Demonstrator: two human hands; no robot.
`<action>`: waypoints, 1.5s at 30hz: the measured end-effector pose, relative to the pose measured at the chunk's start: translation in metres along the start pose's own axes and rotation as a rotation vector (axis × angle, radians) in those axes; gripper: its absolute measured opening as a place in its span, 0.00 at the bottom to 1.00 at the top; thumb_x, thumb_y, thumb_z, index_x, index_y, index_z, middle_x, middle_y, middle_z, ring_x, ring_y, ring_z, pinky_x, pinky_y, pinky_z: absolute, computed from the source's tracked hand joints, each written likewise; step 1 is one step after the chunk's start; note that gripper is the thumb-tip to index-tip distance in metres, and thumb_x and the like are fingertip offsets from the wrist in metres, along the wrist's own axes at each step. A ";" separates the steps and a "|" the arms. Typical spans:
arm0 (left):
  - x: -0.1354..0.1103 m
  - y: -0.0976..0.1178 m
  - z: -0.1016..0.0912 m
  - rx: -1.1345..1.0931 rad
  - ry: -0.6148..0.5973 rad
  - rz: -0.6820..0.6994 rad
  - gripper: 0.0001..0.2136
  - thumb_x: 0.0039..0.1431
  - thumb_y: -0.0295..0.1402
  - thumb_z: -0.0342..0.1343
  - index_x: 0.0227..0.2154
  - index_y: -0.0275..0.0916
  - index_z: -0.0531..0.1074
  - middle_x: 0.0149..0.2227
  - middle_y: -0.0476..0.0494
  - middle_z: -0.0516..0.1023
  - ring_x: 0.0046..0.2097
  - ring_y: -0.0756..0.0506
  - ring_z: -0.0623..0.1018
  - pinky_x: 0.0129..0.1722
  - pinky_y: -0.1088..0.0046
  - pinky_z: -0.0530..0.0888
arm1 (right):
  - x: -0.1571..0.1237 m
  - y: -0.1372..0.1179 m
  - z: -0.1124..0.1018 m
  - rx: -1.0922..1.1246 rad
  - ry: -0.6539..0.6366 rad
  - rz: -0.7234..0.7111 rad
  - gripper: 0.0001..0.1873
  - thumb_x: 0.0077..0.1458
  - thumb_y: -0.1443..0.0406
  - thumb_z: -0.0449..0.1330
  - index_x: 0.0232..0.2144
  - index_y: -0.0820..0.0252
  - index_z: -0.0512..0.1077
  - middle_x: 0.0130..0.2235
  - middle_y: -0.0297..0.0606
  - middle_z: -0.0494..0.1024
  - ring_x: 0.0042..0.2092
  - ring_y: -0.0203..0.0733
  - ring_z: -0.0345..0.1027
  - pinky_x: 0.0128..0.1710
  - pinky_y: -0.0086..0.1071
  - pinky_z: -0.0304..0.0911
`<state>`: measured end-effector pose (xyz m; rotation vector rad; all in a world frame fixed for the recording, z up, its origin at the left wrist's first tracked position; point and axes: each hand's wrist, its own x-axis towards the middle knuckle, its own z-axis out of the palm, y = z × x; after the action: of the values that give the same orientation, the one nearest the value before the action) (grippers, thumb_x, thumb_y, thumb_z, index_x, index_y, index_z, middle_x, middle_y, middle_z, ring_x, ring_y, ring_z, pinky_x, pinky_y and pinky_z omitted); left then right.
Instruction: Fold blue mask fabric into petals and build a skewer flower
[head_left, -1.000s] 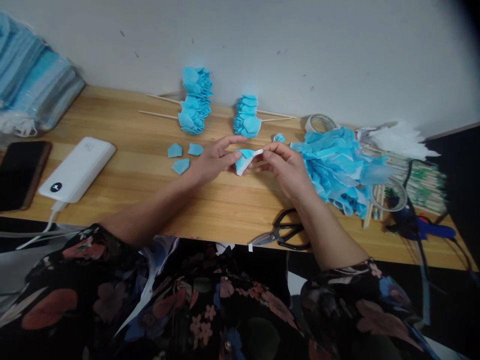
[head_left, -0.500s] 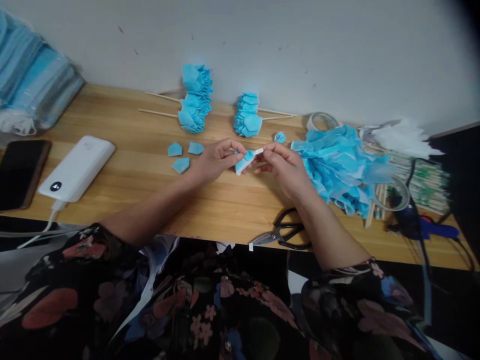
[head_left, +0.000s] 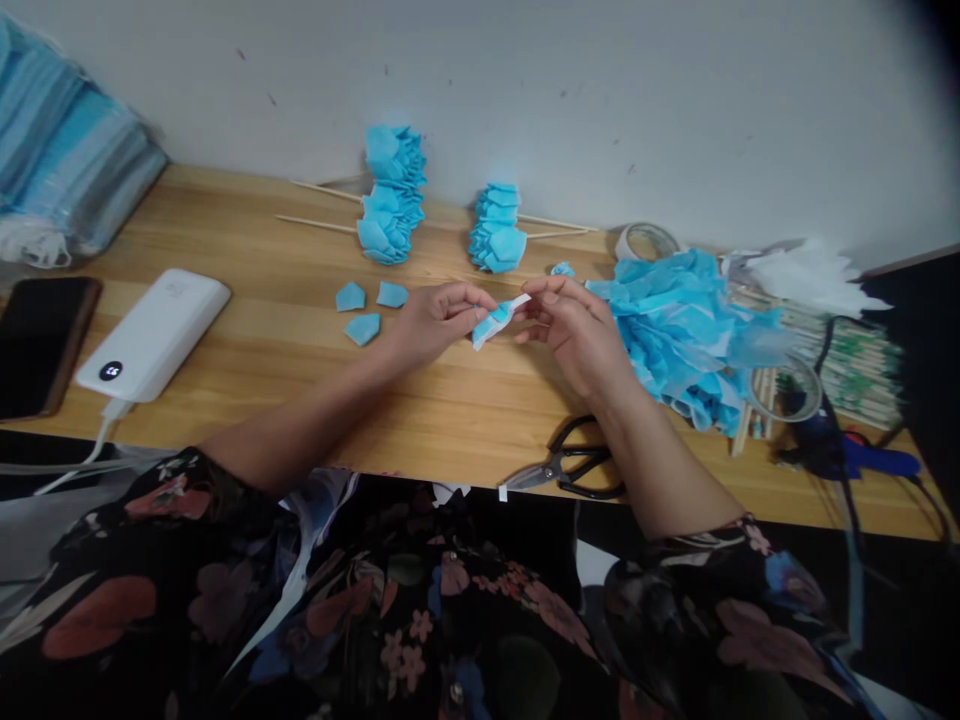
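Above the table's middle, my left hand (head_left: pixel 442 318) pinches a blue petal (head_left: pixel 495 318) of thin fabric-like sheet with white edges between thumb and fingers. My right hand (head_left: pixel 577 325) has its fingers bent at the petal's right end; its grip there is partly hidden. Three cut blue petals lie left of my left hand, one of them a pointed piece (head_left: pixel 363 328). A small rolled blue piece (head_left: pixel 562 269) rests just beyond my right hand. Behind are blue flowers on sticks, in a left group (head_left: pixel 386 235) and a right group (head_left: pixel 498 245).
A heap of blue sheets (head_left: pixel 675 330) lies at right, with tape rolls (head_left: pixel 649 242), wrapped sticks (head_left: pixel 840 365) and a blue glue gun (head_left: pixel 877 458). Scissors (head_left: pixel 559 468) sit at the front edge. Left are a power bank (head_left: pixel 157 335), a phone (head_left: pixel 45 345) and bagged masks (head_left: pixel 82 160).
My right hand has shifted slightly right and its fingers have loosened a little at the petal's end. The petal has tilted slightly; my left hand stays nearly in place.
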<state>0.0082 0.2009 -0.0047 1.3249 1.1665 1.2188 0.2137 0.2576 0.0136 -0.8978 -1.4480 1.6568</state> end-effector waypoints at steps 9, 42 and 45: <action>-0.002 0.003 0.003 0.007 0.067 0.103 0.08 0.63 0.35 0.64 0.39 0.35 0.78 0.32 0.47 0.82 0.33 0.52 0.80 0.36 0.76 0.77 | 0.005 0.004 -0.002 0.088 -0.003 0.074 0.24 0.56 0.46 0.67 0.49 0.50 0.77 0.43 0.38 0.80 0.47 0.44 0.78 0.38 0.35 0.78; -0.005 0.002 0.009 0.051 0.013 0.024 0.13 0.61 0.35 0.65 0.46 0.39 0.73 0.26 0.52 0.81 0.31 0.48 0.83 0.35 0.73 0.77 | -0.004 0.008 0.004 -0.171 -0.084 -0.020 0.26 0.51 0.56 0.73 0.53 0.48 0.79 0.35 0.30 0.78 0.35 0.40 0.72 0.42 0.40 0.75; -0.005 0.003 0.009 0.091 0.051 0.034 0.12 0.61 0.33 0.65 0.45 0.39 0.74 0.25 0.53 0.81 0.29 0.49 0.81 0.32 0.75 0.74 | -0.004 0.009 0.005 -0.168 -0.086 -0.018 0.26 0.50 0.54 0.75 0.52 0.47 0.80 0.34 0.30 0.78 0.34 0.39 0.72 0.41 0.39 0.74</action>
<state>0.0174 0.1949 -0.0030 1.3930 1.2536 1.2431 0.2104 0.2513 0.0057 -0.9107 -1.6690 1.5954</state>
